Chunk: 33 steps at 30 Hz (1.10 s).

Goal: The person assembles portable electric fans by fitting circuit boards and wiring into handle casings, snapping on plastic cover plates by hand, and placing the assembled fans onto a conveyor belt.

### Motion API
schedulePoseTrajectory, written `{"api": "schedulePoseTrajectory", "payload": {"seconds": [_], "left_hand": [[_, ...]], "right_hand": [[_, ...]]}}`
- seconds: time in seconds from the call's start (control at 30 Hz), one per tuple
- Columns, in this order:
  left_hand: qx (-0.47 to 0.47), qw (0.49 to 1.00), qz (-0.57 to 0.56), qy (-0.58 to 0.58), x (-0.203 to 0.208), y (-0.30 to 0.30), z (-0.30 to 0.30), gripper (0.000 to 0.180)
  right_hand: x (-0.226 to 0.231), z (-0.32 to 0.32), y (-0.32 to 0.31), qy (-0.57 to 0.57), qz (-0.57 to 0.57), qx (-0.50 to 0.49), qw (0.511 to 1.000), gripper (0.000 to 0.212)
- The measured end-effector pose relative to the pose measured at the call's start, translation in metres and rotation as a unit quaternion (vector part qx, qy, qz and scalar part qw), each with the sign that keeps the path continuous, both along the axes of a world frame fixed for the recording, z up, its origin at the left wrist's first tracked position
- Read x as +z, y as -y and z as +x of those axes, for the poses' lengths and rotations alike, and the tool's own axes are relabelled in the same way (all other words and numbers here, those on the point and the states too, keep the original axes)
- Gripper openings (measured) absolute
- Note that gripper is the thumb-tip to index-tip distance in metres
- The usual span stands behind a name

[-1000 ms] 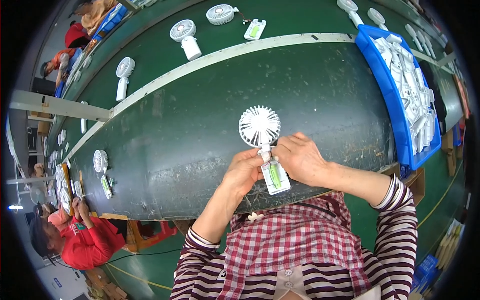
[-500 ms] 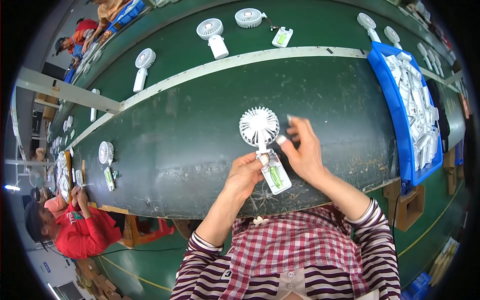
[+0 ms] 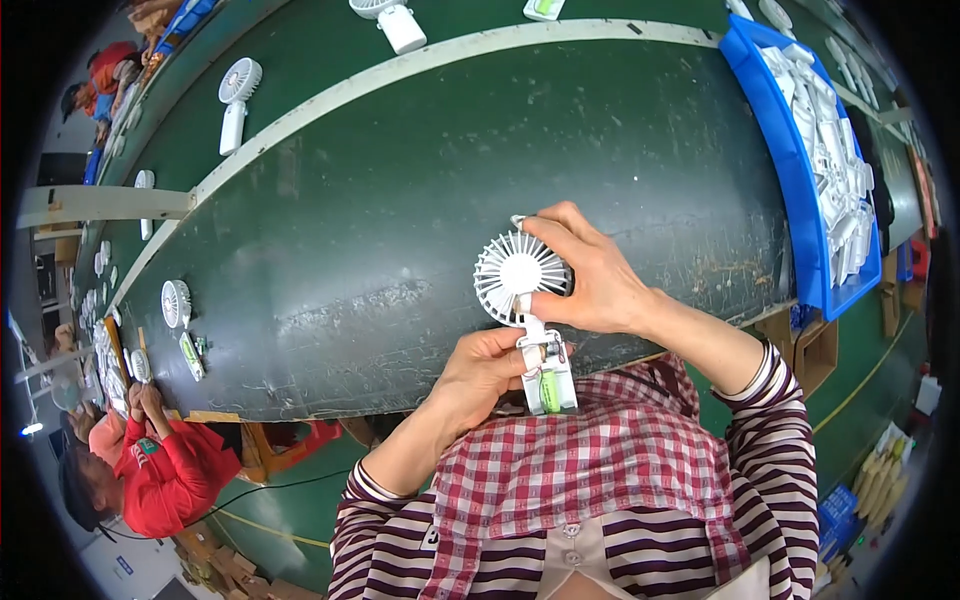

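A white handheld fan [image 3: 521,274] with a round slatted head is between my two hands, close to the table's front edge. Its handle is uncovered, showing a green battery cell [image 3: 549,388] and small parts inside. My left hand [image 3: 482,370] grips the handle just below the neck, thumb across its top end. My right hand [image 3: 590,272] closes round the right side of the fan head, fingers at the upper rim and thumb near the neck. White wraps cover some fingertips of the right hand.
A blue bin [image 3: 790,160] heaped with white plastic handle shells stands at the right. Another fan [image 3: 177,305] with an uncovered handle lies at the left, near a person in red [image 3: 165,470]. Beyond a pale rail [image 3: 480,42], more fans [image 3: 236,100] lie on a green surface.
My right hand has moved from beside the fan onto its head and gripped it. The fan has come nearer my body. The view has shifted, with the surroundings sliding up and left.
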<state>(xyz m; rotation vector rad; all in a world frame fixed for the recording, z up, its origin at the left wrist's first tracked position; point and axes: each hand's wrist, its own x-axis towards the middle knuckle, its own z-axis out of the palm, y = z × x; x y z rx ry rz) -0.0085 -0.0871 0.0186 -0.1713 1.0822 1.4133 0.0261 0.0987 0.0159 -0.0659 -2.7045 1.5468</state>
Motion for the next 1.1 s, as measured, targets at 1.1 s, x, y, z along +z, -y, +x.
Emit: {"api": "schedulePoseTrajectory", "payload": {"seconds": [1.1], "left_hand": [[0.286,0.955,0.045,-0.058,-0.044,-0.037,-0.014,0.018]], "right_hand": [[-0.018,0.005,0.026,-0.293,0.224,-0.038,0.929,0.03]]}}
